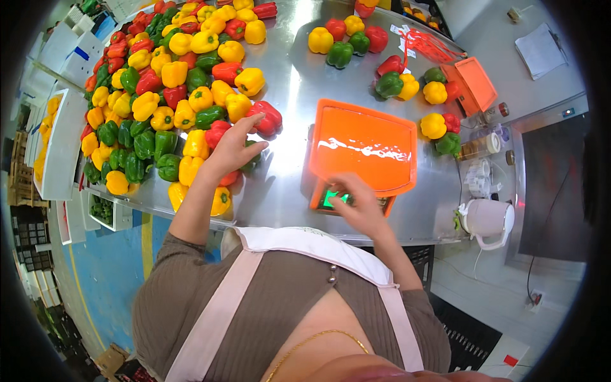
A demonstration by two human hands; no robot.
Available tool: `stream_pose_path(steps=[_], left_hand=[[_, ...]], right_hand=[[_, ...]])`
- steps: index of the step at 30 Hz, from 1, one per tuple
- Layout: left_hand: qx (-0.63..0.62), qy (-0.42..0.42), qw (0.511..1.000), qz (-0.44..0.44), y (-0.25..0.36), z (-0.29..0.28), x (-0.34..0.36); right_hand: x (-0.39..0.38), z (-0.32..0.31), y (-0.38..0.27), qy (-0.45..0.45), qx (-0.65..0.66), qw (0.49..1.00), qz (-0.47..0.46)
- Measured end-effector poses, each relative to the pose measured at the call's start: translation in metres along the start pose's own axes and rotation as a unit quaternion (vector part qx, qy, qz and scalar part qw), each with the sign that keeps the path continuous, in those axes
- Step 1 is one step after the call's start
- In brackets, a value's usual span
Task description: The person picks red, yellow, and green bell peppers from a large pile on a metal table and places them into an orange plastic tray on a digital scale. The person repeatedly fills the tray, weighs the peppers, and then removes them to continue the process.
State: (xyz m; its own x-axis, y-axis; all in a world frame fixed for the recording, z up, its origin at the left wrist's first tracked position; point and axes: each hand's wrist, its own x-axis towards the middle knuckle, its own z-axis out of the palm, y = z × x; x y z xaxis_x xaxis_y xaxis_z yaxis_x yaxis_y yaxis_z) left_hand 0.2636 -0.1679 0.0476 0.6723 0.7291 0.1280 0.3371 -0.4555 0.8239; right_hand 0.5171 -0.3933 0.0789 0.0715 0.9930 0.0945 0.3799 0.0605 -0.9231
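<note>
"Lying at the pepper pile's (146, 106) right edge, the red pepper (268, 118) sat by our left hand's (238, 145) fingertips?"

"Yes. We held that hand outstretched, back upward, thumb and fingers apart; we couldn't tell if they touched it."

"Our right hand (358, 205)?"

"We bent it inward over the scale's green display (329, 197), thumb apart from curled fingers, beside the orange tray (366, 167) above our steel table (286, 184)."
</note>
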Motion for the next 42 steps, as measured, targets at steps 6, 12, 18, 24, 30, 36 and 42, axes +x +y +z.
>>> stream_pose_path(steps=[6, 12, 18, 24, 30, 36, 42], left_hand=[[0.039, 0.068, 0.997, -0.015, -0.042, -0.077, -0.063], [0.078, 0.144, 0.985, -0.056, -0.086, -0.151, -0.108], [0.093, 0.205, 0.972, -0.062, -0.116, -0.193, -0.121], [0.293, 0.302, 0.907, -0.005, -0.178, -0.224, -0.088], [0.439, 0.220, 0.859, -0.144, -0.215, -0.246, -0.021], [0.432, 0.084, 0.841, -0.316, -0.182, -0.259, 0.013], [0.493, 0.190, 0.838, -0.133, -0.161, -0.261, 0.054]], right_hand=[[0.031, 0.102, -0.008, -0.024, -0.079, 0.994, -0.068], [0.045, 0.185, 0.017, 0.005, 0.002, 1.000, 0.022], [0.053, 0.213, 0.064, 0.023, -0.070, 0.995, 0.074], [0.041, 0.203, 0.096, 0.013, -0.204, 0.978, 0.051], [0.041, 0.205, 0.085, 0.005, -0.204, 0.974, 0.097], [0.050, 0.199, 0.091, 0.044, -0.195, 0.972, 0.126], [0.077, 0.193, 0.093, 0.073, -0.276, 0.957, 0.059]])
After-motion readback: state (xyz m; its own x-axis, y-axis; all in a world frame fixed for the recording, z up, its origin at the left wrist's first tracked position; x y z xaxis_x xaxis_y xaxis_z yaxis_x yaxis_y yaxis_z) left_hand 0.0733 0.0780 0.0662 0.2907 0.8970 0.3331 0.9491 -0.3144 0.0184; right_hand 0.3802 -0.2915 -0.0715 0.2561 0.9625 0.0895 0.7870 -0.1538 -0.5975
